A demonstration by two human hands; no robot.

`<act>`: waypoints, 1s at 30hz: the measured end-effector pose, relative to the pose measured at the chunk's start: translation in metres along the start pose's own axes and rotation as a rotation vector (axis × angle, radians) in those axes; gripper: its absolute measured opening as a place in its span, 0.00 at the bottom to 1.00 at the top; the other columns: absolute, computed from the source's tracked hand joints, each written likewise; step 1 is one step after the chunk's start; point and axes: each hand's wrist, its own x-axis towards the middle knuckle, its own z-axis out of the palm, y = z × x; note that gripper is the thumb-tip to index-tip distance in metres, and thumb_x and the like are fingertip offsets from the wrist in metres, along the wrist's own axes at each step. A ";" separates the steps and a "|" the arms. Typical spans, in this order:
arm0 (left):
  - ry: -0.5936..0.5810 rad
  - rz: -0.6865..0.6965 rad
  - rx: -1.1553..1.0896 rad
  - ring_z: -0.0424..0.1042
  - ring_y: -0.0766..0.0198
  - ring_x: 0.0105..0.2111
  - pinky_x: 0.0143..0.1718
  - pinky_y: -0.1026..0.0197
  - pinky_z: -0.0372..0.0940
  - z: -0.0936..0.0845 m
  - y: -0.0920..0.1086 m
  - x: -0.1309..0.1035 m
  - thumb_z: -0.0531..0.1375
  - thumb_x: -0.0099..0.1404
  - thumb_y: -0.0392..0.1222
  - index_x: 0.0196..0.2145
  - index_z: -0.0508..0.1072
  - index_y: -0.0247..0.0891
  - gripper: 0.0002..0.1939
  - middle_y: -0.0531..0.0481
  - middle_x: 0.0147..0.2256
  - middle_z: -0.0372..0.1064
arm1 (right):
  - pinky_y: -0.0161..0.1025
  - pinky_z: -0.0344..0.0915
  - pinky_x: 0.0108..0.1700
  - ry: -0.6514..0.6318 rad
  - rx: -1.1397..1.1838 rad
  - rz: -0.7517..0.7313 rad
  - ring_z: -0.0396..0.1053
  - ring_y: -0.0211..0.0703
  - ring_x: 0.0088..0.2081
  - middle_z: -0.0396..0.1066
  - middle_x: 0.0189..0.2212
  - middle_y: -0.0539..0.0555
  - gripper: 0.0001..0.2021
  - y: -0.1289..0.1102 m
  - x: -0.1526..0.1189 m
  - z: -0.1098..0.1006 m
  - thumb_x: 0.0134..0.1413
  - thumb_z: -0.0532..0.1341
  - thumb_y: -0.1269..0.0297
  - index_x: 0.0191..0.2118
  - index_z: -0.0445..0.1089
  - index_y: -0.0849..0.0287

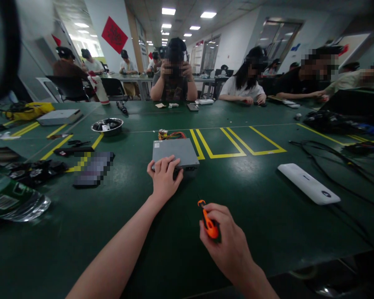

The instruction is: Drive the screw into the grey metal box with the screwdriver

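Observation:
A grey metal computer power supply [177, 150] lies on the green table, with a bundle of coloured cables [171, 135] at its far side. My left hand [165, 176] grips its near edge, fingers spread over the top and thumb down by the front face. Closer to me, my right hand [224, 232] is closed round an orange and black screwdriver [210, 224]. The thin dark shaft points away from me toward the power supply, and its tip is apart from it.
A metal bowl [107, 126] of small parts, a phone [94, 169] and a plastic bottle [15, 197] are on the left. On the right lie a white power bank [308, 182] and black cables [330, 164]. Yellow tape [227, 155] marks the table. Several people sit beyond.

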 end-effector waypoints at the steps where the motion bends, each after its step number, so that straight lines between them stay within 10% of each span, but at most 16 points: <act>1: -0.001 0.002 0.003 0.60 0.54 0.50 0.55 0.45 0.41 0.000 0.000 0.000 0.56 0.60 0.45 0.45 0.67 0.47 0.13 0.49 0.49 0.66 | 0.37 0.69 0.38 0.029 0.023 0.064 0.69 0.42 0.41 0.67 0.40 0.59 0.08 0.003 0.000 -0.003 0.52 0.54 0.71 0.39 0.56 0.58; 8: -0.001 0.009 0.015 0.60 0.55 0.50 0.55 0.46 0.41 0.000 0.000 0.000 0.56 0.60 0.45 0.45 0.67 0.46 0.14 0.49 0.49 0.66 | 0.38 0.70 0.34 -0.084 0.085 0.406 0.72 0.42 0.35 0.70 0.37 0.57 0.10 0.003 0.003 0.000 0.57 0.49 0.65 0.45 0.57 0.59; 30: 0.011 0.023 0.011 0.61 0.55 0.49 0.54 0.45 0.41 0.000 -0.001 0.001 0.57 0.59 0.44 0.45 0.67 0.45 0.14 0.49 0.48 0.66 | 0.35 0.65 0.24 -0.216 0.037 0.448 0.71 0.41 0.27 0.69 0.29 0.55 0.12 0.000 0.016 0.014 0.58 0.47 0.65 0.46 0.59 0.62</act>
